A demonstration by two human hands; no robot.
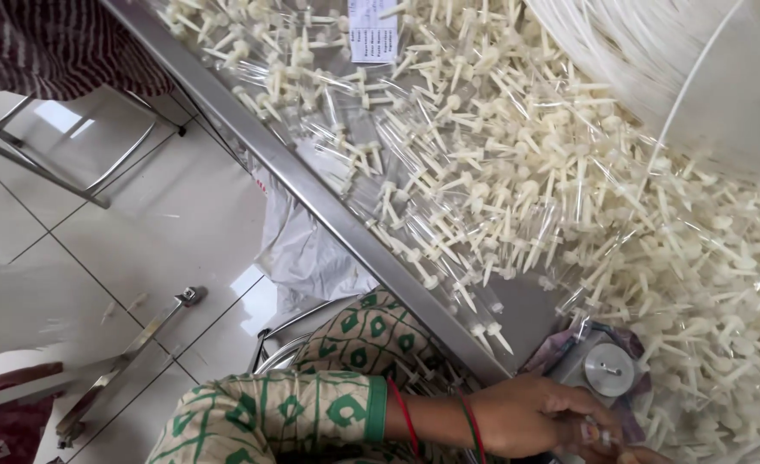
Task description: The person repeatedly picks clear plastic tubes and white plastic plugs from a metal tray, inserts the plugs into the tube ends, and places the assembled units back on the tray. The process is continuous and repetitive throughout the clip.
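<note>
Steel table (311, 191) running diagonally across the view, its raised edge the landmark for all else. Left of that edge and below it: glossy white tiled floor (165, 232), chrome chair legs (45, 167), a crumpled pale plastic bag (307, 253) tucked just under the edge. Right of the edge, on the tabletop: a deep heap of cream plastic spikes with clear tubes (517, 163), spread from the top of the view down to the right border; a white coil of tubing (655, 51) at the far corner from the edge; a printed paper slip (371, 30) among the pieces near the top. At the lower end of the edge: small grey metal fixture (608, 369) with a round disc and centre pin, seated on the table amid the heap. Just below the fixture, one hand (535, 417), which side not clear, fingers (590, 421) curled close, seemingly pinching a small pale piece, grip unclear. Green-patterned sleeve (294, 412) and red bangles (406, 417) behind the wrist.
</note>
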